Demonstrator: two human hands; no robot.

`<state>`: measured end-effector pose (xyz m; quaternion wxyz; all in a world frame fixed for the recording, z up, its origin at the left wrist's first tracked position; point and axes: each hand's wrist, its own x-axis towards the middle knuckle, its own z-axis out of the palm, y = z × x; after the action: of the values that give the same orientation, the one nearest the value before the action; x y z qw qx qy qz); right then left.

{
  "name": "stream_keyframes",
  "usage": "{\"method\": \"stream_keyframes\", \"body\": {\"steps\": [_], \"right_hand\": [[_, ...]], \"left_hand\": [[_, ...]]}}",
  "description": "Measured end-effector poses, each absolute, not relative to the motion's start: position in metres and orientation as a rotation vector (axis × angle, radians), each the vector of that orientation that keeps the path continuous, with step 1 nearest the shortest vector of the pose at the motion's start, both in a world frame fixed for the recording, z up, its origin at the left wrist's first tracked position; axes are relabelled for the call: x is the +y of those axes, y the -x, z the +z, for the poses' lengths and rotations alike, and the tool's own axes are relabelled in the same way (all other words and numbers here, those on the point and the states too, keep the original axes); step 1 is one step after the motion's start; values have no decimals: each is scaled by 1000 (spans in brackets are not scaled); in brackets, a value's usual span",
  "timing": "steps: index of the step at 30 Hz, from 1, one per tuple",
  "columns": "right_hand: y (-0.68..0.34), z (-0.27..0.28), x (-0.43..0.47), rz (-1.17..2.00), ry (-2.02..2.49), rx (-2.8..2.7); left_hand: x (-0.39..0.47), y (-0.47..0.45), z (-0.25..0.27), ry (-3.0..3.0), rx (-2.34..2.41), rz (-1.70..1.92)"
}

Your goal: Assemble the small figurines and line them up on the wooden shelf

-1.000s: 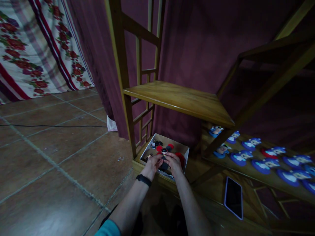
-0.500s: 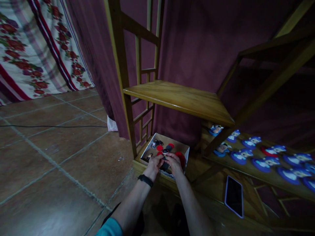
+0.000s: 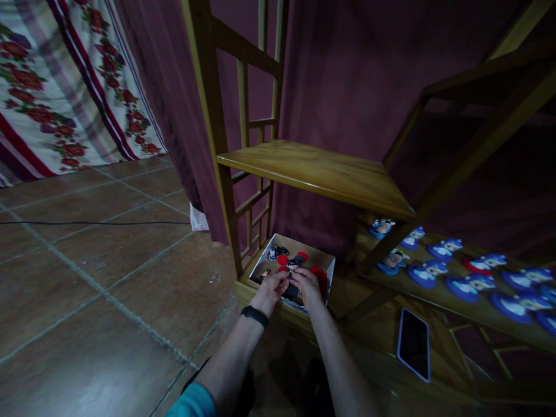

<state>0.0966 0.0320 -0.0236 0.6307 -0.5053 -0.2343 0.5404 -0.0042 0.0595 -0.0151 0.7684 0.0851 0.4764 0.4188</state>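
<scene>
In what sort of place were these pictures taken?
Probably an indoor room, perhaps in a home or a small shop: the floor is tiled, and wooden shelving holds rows of figurines.

It looks like a room in a home. Beyond the left grip (image 3: 273, 288) and the right grip (image 3: 307, 286) stands a wooden shelf (image 3: 317, 174) before a plum curtain (image 3: 339, 87). Right of the right grip, figurines (image 3: 428, 272) stand in rows near a phone (image 3: 413, 344). Left of the left grip spreads a tiled floor (image 3: 108, 278) with a cable (image 3: 108, 223) across it; farther off hangs a flowered cloth (image 3: 73, 87).
</scene>
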Motion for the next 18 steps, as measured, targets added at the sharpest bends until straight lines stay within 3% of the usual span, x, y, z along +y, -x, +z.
{"method": "stream_keyframes", "body": {"steps": [18], "right_hand": [[-93, -18, 23, 1226, 1137, -548]], "left_hand": [[54, 13, -18, -233, 958, 926]]}}
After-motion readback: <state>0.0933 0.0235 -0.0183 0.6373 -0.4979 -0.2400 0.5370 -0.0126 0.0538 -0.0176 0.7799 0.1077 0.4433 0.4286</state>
